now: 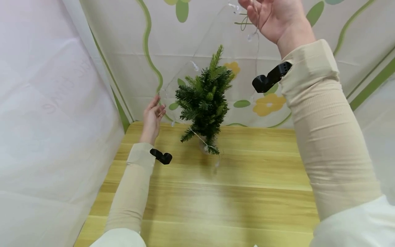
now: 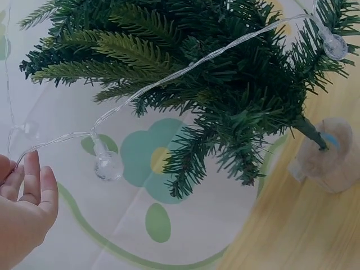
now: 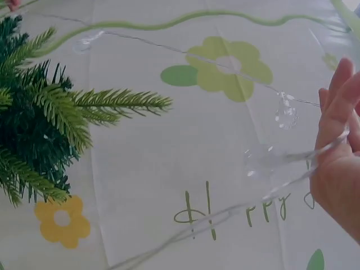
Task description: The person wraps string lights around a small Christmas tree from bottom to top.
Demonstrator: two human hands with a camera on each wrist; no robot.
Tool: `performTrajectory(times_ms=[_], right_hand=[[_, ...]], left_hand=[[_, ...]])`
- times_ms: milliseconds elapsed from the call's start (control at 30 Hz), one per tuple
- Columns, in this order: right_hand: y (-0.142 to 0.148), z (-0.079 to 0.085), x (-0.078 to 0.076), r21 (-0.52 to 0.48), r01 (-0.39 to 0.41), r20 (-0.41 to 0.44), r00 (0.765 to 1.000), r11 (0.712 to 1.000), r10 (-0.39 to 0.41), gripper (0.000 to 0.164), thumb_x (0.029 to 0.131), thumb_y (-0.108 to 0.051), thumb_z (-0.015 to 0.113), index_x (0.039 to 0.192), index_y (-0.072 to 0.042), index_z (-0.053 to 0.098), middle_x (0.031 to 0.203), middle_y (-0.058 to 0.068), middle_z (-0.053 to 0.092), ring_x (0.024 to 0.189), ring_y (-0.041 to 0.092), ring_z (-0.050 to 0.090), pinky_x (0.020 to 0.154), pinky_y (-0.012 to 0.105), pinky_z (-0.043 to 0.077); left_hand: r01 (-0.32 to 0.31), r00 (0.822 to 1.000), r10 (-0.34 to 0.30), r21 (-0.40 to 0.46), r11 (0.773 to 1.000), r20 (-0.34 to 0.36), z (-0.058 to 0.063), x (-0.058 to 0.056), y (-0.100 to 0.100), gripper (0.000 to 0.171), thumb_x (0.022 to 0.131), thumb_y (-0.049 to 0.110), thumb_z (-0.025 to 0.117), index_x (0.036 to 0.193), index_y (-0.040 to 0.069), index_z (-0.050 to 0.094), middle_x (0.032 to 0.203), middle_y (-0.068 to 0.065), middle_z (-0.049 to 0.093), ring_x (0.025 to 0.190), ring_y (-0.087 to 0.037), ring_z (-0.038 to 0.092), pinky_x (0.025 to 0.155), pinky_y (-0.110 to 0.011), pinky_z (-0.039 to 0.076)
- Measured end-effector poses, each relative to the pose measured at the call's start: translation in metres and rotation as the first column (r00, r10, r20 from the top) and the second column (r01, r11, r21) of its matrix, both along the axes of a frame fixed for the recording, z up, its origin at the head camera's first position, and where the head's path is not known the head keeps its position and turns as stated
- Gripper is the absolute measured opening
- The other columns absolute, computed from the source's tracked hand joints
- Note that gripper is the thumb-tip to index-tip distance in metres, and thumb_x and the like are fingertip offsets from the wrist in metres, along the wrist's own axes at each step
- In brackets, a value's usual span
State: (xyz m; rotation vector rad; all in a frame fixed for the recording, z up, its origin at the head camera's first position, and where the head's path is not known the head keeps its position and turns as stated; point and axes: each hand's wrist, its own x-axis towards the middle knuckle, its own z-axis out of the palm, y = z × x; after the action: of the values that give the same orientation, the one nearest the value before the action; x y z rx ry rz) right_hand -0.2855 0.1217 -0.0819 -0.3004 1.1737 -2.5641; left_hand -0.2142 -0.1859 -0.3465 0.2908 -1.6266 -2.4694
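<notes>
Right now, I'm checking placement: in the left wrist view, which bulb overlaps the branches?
The upper-right bulb overlaps branches near the tree's base; the other bulbs, nearer the left hand, show against the backdrop.

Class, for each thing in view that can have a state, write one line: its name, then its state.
Tree: upright on the table.
Light string: stretched between the hands, partly across the tree's lower branches; no glow visible.
Left hand: pinching the string.
Right hand: raised, holding the string.
Patterned sheet: hanging, creased.
</notes>
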Motion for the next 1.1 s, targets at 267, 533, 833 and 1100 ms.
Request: performTrajectory(times_ms=[267,533,833,1100], right_hand=[[-0.003,-0.018,-0.008,0.17,-0.049,-0.105,0.992,0.984,0.067,0.062,0.093,0.014,0.029,0.134,-0.025,0.054,0.143,-0.017,0.047,0.068,0.025,0.06,0.04,0.022,0.037],[-0.009,-0.032,-0.012,0.299,-0.001,-0.175,0.983,0.954,0.055,0.068,0.092,0.017,0.033,0.142,-0.026,0.046,0.147,-0.021,0.038,0.077,0.019,0.064,0.042,0.02,0.035],[-0.024,-0.036,-0.018,0.151,0.012,-0.206,0.978,0.988,0.019,0.069,0.093,0.016,0.036,0.143,-0.03,0.044,0.148,-0.027,0.034,0.099,0.02,0.062,0.053,0.02,0.045],[0.002,-0.059,-0.032,0.02,0.067,-0.012,0.998,0.998,-0.067,0.053,0.101,-0.02,0.043,0.148,-0.039,0.027,0.151,-0.035,0.017,0.132,0.014,0.044,0.113,0.027,0.034]], left_hand=[[0.006,1.0,-0.006,-0.005,1.0,0.008,-0.008,0.001,0.004,0.048,0.103,0.007,0.031,0.15,0.014,0.03,0.154,0.005,0.033,0.098,-0.005,0.053,0.09,-0.018,0.044],[0.021,1.0,-0.021,0.021,1.0,-0.006,-0.007,-0.002,0.011,0.045,0.105,0.019,0.028,0.15,0.017,0.031,0.156,0.005,0.031,0.104,-0.007,0.052,0.109,-0.028,0.038],[0.061,0.996,-0.058,0.047,0.997,-0.061,-0.004,-0.008,0.022,0.045,0.106,0.026,0.026,0.15,0.02,0.031,0.156,0.008,0.031,0.106,-0.007,0.052,0.113,-0.033,0.033],[0.088,0.993,-0.088,-0.005,0.996,-0.078,0.001,-0.012,0.027,0.049,0.104,0.033,0.025,0.15,0.019,0.029,0.158,0.008,0.025,0.118,-0.011,0.048,0.111,-0.031,0.034]])
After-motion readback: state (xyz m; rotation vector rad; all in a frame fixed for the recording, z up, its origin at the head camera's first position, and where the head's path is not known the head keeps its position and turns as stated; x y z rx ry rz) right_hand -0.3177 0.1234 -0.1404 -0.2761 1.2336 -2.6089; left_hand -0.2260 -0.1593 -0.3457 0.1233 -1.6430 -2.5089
